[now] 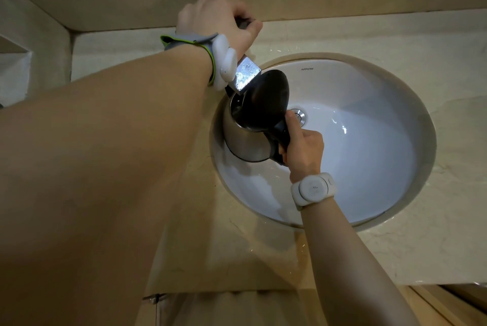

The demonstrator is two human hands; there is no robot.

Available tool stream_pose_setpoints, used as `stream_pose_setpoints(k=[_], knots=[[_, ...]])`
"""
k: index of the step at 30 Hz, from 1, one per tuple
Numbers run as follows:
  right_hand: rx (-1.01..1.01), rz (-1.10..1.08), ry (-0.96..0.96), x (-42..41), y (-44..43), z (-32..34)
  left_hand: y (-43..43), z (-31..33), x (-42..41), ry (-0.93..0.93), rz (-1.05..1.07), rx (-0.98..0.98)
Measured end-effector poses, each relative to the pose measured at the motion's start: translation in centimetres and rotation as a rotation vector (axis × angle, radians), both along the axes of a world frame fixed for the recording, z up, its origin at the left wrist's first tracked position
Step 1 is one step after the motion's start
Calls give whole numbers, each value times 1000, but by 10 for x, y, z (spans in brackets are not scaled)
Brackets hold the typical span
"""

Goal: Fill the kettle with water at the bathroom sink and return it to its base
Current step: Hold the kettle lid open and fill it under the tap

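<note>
Holds the steel kettle (246, 141) tilted over the left side of the white sink basin (369, 146), black lid (266, 99) swung open, mouth right under the chrome faucet spout (245, 74). Grips its black handle (283, 134) with the right hand (303, 150), fingers wrapped round, thumb lying up along the top. Grasps a dark tap lever (245, 22) by the back wall with the left hand (216, 18), fingers curled over it. Wears a white band (313, 190) on the right wrist, a white device on a grey-green strap (224, 62) on the left. Round the basin, pale marble counter (434, 246); at its bottom, a metal drain (299, 115).
</note>
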State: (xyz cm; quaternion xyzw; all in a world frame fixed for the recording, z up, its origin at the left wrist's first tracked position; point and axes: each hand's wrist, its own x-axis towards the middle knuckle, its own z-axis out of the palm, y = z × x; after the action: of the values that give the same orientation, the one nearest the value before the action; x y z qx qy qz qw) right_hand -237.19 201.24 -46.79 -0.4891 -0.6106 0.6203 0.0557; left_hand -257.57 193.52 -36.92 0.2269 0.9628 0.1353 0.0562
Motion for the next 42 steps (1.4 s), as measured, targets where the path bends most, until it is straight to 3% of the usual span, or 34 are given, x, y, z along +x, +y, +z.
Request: stream_pose_setpoints(k=[42], knots=[[-68,-85,51,4,-1,8,0,-3,-2,11,-4,5]])
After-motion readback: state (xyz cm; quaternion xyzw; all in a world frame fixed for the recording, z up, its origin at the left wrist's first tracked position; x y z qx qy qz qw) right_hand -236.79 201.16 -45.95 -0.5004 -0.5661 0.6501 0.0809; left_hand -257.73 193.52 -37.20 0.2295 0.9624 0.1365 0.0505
